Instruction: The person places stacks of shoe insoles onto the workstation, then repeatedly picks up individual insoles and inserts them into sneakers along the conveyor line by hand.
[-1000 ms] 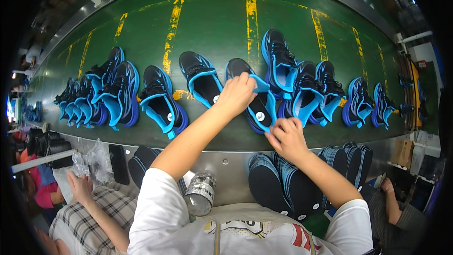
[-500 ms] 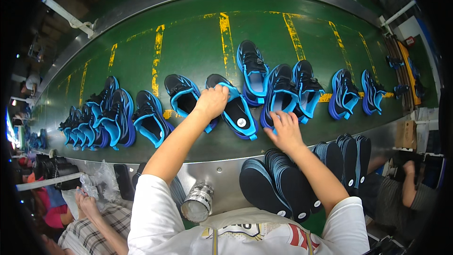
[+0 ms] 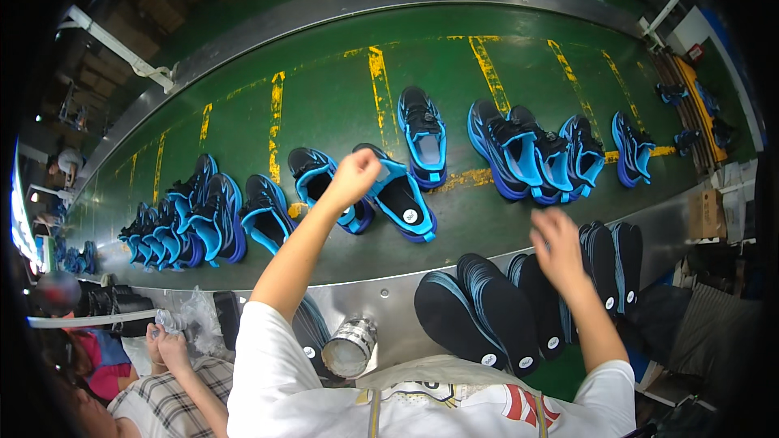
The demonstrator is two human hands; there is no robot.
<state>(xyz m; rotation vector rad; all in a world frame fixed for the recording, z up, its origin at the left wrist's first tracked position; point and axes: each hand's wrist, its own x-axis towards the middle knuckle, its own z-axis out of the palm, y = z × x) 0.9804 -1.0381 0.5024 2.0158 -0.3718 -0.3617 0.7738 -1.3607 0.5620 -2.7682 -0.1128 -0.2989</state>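
My left hand is closed on the upper of a black and blue sneaker, near its tongue. Inside that sneaker lies a black insole with a round white sticker at the heel. My right hand holds nothing, fingers apart, just below a cluster of three sneakers. Another sneaker stands beyond the held one, a pale inside showing. Left of my left hand is a sneaker partly hidden by my forearm. Stacks of black insoles lie by the near edge, below and beside my right hand.
The green belt has yellow marks and metal edges. More sneakers crowd its left side; one sneaker stands at right. A cylindrical container sits near my body. At lower left, another person's hands are near clear plastic.
My right hand has let go of a sneaker and moved right and nearer me. That sneaker now sits farther right, against the others. My left hand keeps its hold.
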